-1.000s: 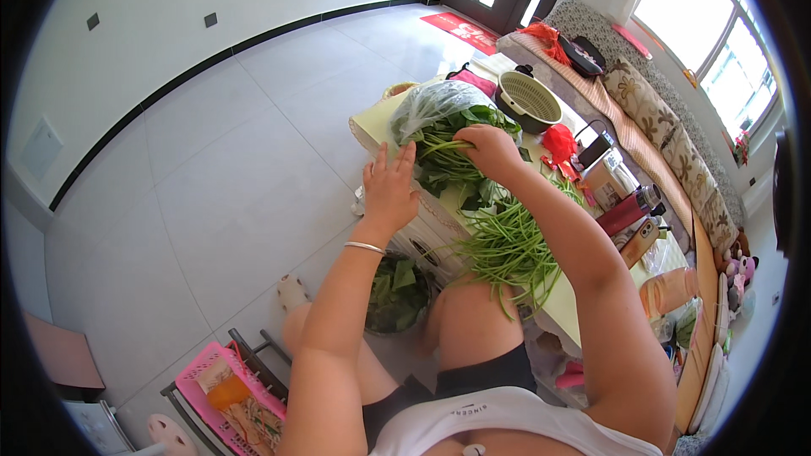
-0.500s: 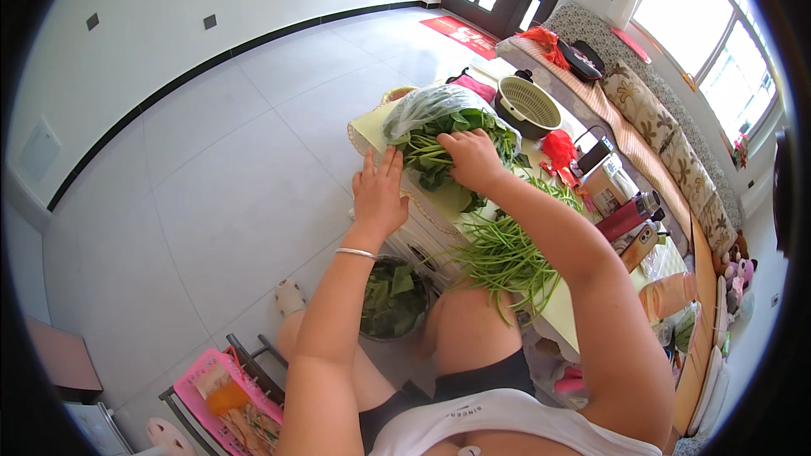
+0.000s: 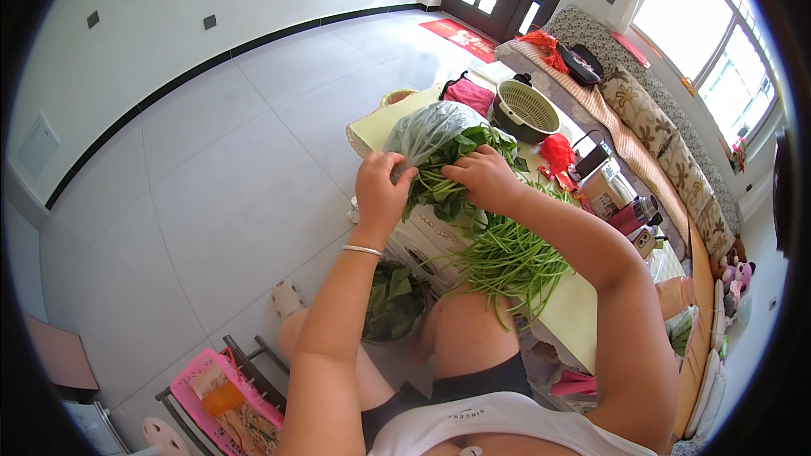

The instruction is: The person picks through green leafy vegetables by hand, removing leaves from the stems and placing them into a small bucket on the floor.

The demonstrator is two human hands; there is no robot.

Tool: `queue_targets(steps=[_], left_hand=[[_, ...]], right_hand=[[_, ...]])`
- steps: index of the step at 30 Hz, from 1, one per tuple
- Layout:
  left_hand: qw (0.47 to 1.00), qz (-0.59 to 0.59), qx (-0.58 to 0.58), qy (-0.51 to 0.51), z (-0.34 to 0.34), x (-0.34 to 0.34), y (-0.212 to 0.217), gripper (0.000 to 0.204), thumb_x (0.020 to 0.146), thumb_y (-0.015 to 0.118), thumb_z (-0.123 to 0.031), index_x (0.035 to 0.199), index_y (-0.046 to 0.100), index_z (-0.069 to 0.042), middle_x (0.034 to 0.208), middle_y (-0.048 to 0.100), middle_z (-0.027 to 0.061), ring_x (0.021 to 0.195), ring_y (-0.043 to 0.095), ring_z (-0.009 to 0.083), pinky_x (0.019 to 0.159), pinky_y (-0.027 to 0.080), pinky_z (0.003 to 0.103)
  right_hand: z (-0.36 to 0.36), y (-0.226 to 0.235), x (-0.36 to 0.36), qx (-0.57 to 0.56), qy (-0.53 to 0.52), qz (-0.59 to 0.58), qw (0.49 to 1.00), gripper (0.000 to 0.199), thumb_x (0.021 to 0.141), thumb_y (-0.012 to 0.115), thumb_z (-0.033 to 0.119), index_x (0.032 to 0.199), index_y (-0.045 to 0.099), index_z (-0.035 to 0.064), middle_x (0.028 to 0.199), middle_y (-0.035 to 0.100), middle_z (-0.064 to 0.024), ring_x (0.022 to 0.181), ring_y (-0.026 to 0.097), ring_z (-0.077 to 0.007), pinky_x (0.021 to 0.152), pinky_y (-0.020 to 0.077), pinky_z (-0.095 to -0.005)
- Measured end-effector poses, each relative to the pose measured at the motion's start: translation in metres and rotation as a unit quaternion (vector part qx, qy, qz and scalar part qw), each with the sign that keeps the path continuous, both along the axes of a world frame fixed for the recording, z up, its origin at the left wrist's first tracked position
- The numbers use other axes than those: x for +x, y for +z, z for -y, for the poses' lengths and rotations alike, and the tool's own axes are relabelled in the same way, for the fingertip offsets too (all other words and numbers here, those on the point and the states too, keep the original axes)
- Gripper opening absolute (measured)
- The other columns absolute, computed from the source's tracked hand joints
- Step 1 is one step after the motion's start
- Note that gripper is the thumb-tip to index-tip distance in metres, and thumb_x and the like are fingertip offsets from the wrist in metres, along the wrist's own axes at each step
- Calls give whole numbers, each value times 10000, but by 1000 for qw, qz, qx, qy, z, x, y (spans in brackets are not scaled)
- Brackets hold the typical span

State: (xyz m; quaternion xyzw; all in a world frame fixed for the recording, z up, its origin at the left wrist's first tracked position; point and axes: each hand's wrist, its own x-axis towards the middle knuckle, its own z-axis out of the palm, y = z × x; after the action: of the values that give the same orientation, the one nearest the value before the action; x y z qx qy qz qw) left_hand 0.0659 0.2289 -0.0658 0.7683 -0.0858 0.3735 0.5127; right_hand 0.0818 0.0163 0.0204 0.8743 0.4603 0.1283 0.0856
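Note:
My left hand [image 3: 385, 189] is closed, its fingers pinching the edge of a clear plastic bag [image 3: 432, 125] at the table's near left. Beside it, my right hand [image 3: 488, 179] closes on leafy greens [image 3: 427, 189] that spill from the bag's mouth; the fingertips are on the stems. Just nearer to me, a heap of trimmed green stems [image 3: 514, 263] lies on the table [image 3: 576, 314] and overhangs its edge above my knee. Below, between my legs, picked leaves [image 3: 394, 294] fill a round bin.
Behind the bag are a pink pouch [image 3: 470, 96] and a colander [image 3: 527, 106] in a dark basin. A red bag [image 3: 557, 152], a flask [image 3: 632, 214] and a phone [image 3: 644, 243] line the table's far side. A pink basket [image 3: 221, 397] sits on a rack at lower left.
My left hand has gone from spread fingers to a pinch on the bag's edge. The bag is drawn back toward the left hand, and my right hand has moved slightly nearer to me.

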Motion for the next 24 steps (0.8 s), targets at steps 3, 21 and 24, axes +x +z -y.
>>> queue_targets(steps=[3, 21, 24], left_hand=[[996, -66, -60, -10, 0, 2, -3, 91, 804, 696, -76, 793, 630, -13, 789, 609, 62, 730, 575, 177, 663, 458, 298], [848, -379, -362, -76, -11, 33, -67, 89, 906, 580, -72, 862, 554, 0, 723, 647, 111, 601, 651, 180, 509, 537, 287], [847, -416, -322, -78, -8, 35, -65, 82, 897, 584, -72, 887, 567, 8, 742, 654, 106, 648, 655, 181, 558, 533, 292]], right_hand=[[2, 3, -6, 11, 6, -10, 1000, 455, 629, 698, 86, 1070, 617, 164, 835, 607, -14, 871, 615, -219, 810, 426, -370], [71, 43, 74, 317, -156, -241, 904, 407, 702, 627, -82, 1078, 682, 64, 988, 696, -132, 878, 650, -224, 821, 489, -321], [64, 46, 94, 318, -157, -225, 908, 415, 721, 550, -149, 1075, 673, 30, 949, 709, -73, 875, 630, -122, 825, 489, -269]])
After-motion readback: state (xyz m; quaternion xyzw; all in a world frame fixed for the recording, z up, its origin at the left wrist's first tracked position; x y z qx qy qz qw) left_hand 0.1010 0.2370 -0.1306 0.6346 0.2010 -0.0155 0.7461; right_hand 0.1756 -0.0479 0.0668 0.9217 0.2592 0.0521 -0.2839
